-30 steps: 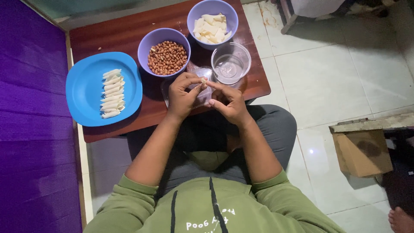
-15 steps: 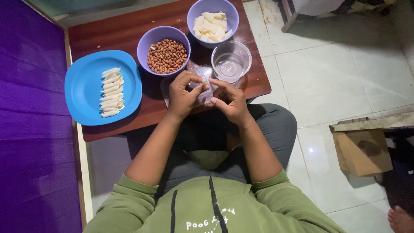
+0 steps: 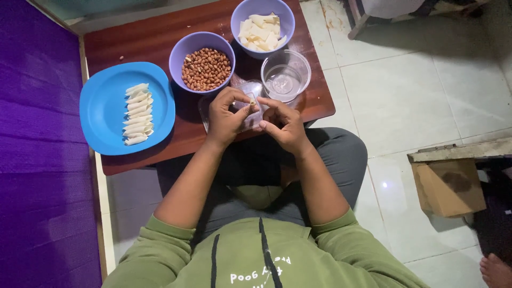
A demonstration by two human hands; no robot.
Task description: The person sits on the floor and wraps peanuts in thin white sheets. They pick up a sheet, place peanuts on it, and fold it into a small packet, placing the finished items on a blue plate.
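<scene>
Both hands (image 3: 256, 118) pinch a small wrapper (image 3: 252, 101) — seemingly rolled.

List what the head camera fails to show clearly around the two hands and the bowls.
- Small piece pinched between left hand and right hand: too small, fingers cover it.
- Clear flat tray under the hands: mostly hidden by them.
- Clear cup: contents unreadable through the transparent wall.
- Pale strips bowl: far rim cut by the top edge.
- Table: near edge hidden by the arms.
</scene>
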